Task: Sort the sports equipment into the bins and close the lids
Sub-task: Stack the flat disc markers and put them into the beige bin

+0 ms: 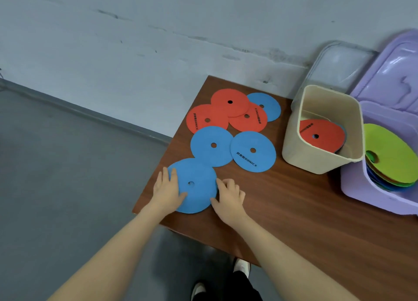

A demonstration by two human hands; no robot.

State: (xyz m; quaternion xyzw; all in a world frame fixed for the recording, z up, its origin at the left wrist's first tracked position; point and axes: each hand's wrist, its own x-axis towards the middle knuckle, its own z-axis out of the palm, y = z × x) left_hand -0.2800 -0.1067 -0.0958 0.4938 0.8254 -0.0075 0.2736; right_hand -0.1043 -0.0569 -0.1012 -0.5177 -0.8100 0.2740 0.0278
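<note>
Blue disc (200, 193) lies partly hidden under flat left hand (167, 187); right hand (229, 196) curls at its rim, grip unclear.

I read "SONICE" in black on a blue disc (263, 157) and a red disc (212, 127); characters before it seemed blurred.

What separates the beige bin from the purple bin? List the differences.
Colour: the beige bin is cream; the purple bin is lilac.
Lid: the beige bin has a clear lid, raised; the purple bin has a lilac lid, raised.
Contents: a red disc lies on top in the beige bin; a green disc tops the stack in the purple bin.
Both stand open on the table, holding flat discs.
</note>
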